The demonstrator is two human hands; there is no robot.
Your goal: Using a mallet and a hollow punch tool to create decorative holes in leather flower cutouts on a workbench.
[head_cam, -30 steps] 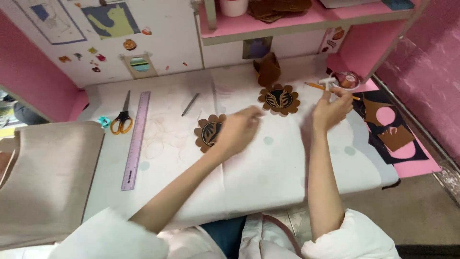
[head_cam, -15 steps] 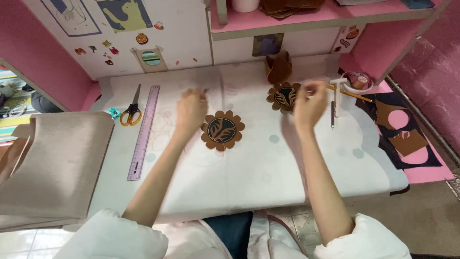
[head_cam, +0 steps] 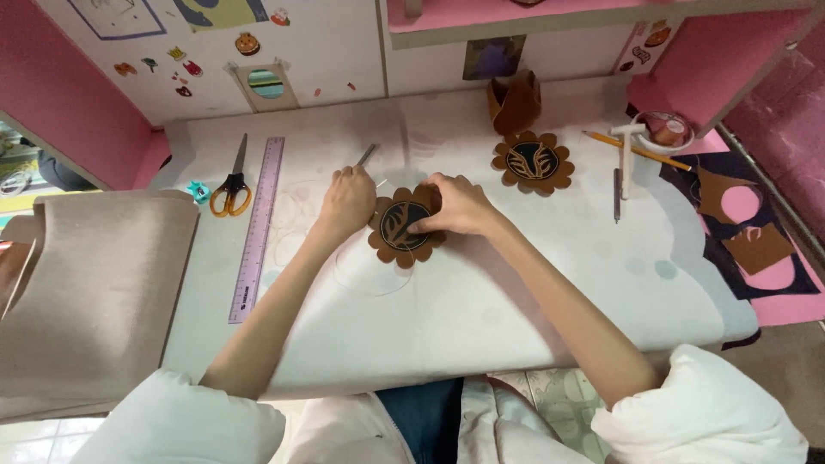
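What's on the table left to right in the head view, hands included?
Scissors → purple ruler → left hand → scalloped brown piece under both hands → right hand → second scalloped piece → white T-shaped tool → brown square scrap.

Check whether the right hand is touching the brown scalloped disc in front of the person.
Touching. The head view shows the right hand with its fingers resting on the brown scalloped disc, overlapping its dark centre.
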